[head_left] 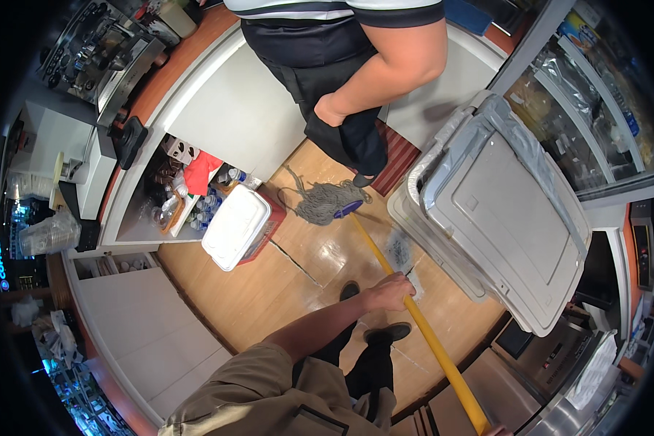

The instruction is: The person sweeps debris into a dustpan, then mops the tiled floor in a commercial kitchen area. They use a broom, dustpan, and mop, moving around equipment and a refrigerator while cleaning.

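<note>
A string mop lies across the wooden floor ahead of me, with a grey yarn head (320, 203), a purple clamp (347, 210) and a long yellow handle (436, 341). My left hand (389, 292) is closed round the middle of that handle, the arm reaching over from the left. At the lower edge, only a sliver of my right hand (497, 430) shows, against the handle's upper end. The yarn is spread on the floor close to another person's shoe (363, 180).
Another person in dark trousers (327, 87) stands just beyond the mop. A large lidded grey bin (501, 211) is on the right; a white-lidded red container (238, 227) stands left, beside an open cabinet (142, 207). A striped mat (396, 160) lies at the back.
</note>
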A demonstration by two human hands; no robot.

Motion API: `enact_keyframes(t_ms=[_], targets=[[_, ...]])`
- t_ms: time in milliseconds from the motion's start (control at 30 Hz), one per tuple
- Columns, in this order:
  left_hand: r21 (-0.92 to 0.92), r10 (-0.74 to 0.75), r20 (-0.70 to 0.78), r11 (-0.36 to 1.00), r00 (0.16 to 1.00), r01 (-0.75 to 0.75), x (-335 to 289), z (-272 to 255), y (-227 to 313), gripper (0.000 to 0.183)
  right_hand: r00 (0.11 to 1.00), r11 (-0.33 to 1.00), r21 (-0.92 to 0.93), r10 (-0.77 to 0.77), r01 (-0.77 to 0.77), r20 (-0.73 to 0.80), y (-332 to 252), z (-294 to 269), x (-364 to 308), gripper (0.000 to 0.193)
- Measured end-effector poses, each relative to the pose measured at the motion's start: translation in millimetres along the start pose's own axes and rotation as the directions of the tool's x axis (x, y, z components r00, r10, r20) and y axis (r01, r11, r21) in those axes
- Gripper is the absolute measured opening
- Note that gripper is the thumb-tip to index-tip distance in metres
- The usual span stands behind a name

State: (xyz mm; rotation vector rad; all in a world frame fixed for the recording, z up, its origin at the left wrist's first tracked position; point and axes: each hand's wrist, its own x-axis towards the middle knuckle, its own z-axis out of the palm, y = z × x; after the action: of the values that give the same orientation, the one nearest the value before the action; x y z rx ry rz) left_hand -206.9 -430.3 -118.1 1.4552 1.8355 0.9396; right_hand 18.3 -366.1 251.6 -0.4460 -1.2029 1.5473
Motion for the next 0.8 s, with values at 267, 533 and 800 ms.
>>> enact_keyframes(t_ms=[267, 533, 800], targets=[[0.143, -0.053, 0.22, 0.99, 0.974, 0.022, -10.1, -22.1, -46.0, 0.023, 0.997, 0.997, 0.017, 0.074, -0.075, 0.037, 46.0, -11.3, -36.0, 0.024], [0.249, 0.003, 0.073, 0.968, 0.997, -0.021, -4.7, -38.8, -104.6, 0.015, 0.948, 0.957, -0.018, 0.283, -0.289, -0.145, 83.8, -22.2, -54.0, 0.022], [0.296, -0.104, -0.032, 0.949, 0.994, 0.109, -31.6, -52.0, -134.9, 0.013, 0.974, 0.978, 0.064, 0.205, -0.199, -0.101, 130.9, -6.9, -73.5, 0.023]])
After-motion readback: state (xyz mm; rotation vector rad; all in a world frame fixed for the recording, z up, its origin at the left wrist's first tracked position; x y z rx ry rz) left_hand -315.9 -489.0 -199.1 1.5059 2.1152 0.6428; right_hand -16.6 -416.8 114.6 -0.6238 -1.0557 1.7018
